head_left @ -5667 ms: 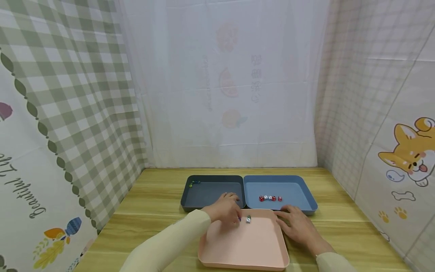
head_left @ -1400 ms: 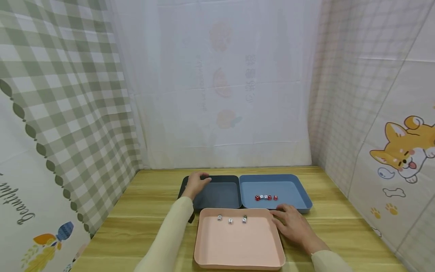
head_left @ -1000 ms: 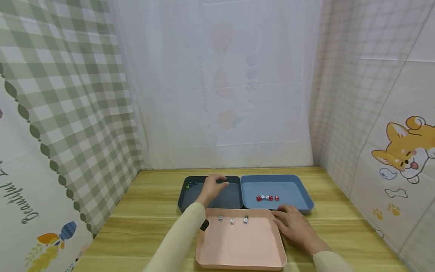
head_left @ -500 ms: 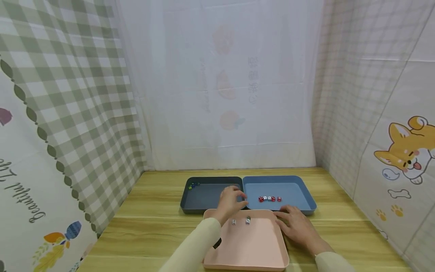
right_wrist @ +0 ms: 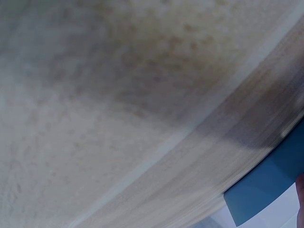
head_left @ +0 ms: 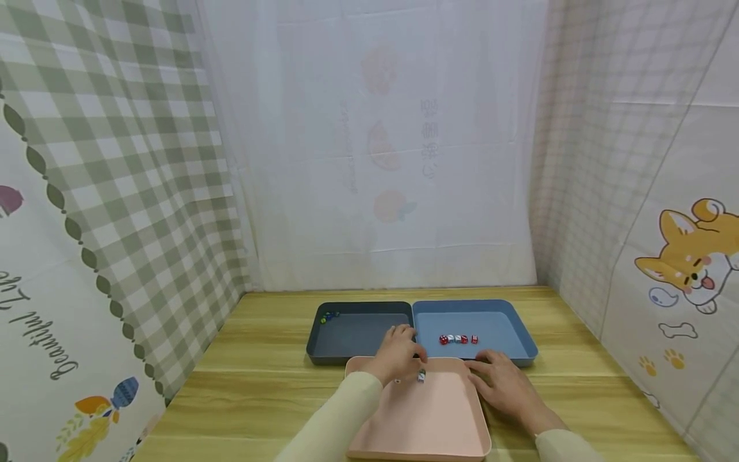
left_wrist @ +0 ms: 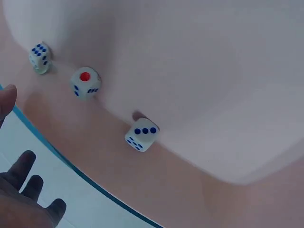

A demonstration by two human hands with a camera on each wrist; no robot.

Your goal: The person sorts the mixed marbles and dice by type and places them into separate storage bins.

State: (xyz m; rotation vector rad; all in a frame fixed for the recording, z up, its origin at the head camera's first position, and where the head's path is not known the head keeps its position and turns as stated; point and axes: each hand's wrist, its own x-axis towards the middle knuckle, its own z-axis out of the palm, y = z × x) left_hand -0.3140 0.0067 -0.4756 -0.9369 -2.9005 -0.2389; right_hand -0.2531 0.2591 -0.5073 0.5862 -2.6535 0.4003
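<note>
My left hand (head_left: 398, 353) hovers over the far side of the pink tray (head_left: 427, 430), fingers spread and holding nothing. In the left wrist view, three white dice lie along the tray's far side: one die showing six (left_wrist: 40, 56), one with a red dot (left_wrist: 86, 81) and one showing three (left_wrist: 142, 134). Something greenish shows at the base of the first. The head view shows a white die (head_left: 421, 378) just below the left fingertips; the hand hides part of the row. My right hand (head_left: 505, 388) rests at the pink tray's far right corner, fingers relaxed.
Behind stand a dark grey tray (head_left: 360, 350) with several small green and blue dice (head_left: 330, 316) in its far left corner, and a blue tray (head_left: 491, 321) with a row of red and white dice (head_left: 458, 339). All sit on a wooden table (head_left: 248, 378).
My left hand has come from the dark tray's left side rightward and back over the pink tray. A blue die near it earlier no longer shows there. The right hand has stayed put.
</note>
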